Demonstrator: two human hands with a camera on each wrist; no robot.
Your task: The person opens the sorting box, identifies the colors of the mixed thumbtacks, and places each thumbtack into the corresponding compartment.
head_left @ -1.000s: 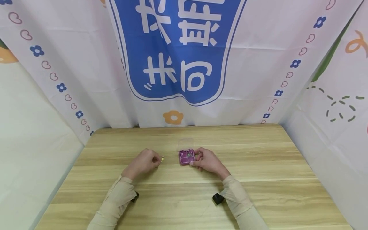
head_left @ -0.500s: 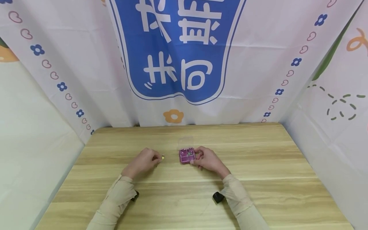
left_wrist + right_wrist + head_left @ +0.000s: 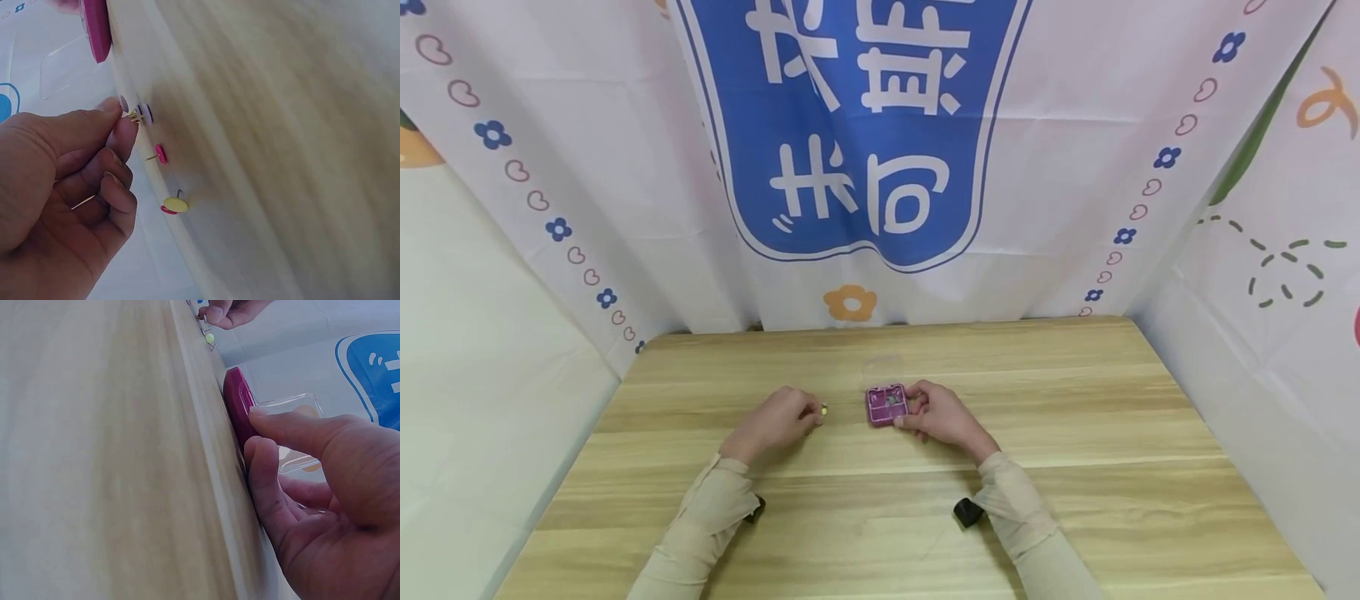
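Observation:
My left hand (image 3: 786, 417) is low over the table, thumb and index finger pinched together at a pale purple thumbtack (image 3: 123, 104). Close by, a second pale thumbtack (image 3: 147, 114) lies on the wood, and several brass pins crowd together there. A pink thumbtack (image 3: 161, 154), a yellow thumbtack (image 3: 176, 205) and a partly hidden red thumbtack (image 3: 167, 210) lie near the fingers. With thumb and fingers, my right hand (image 3: 943, 415) grips the right side of a small purple compartment box (image 3: 887, 408). Small greenish items (image 3: 892, 400) sit in its far right compartment.
The box's clear lid (image 3: 883, 367) is swung back, away from me. A wooden table (image 3: 880, 533) carries everything, and a printed white cloth (image 3: 1045, 200) hangs behind its far edge. A black wrist camera (image 3: 967, 512) sits below the right sleeve.
The head view has shifted slightly. Both hands stay almost in place, the left still pinching beside the thumbtacks and the right still holding the box.

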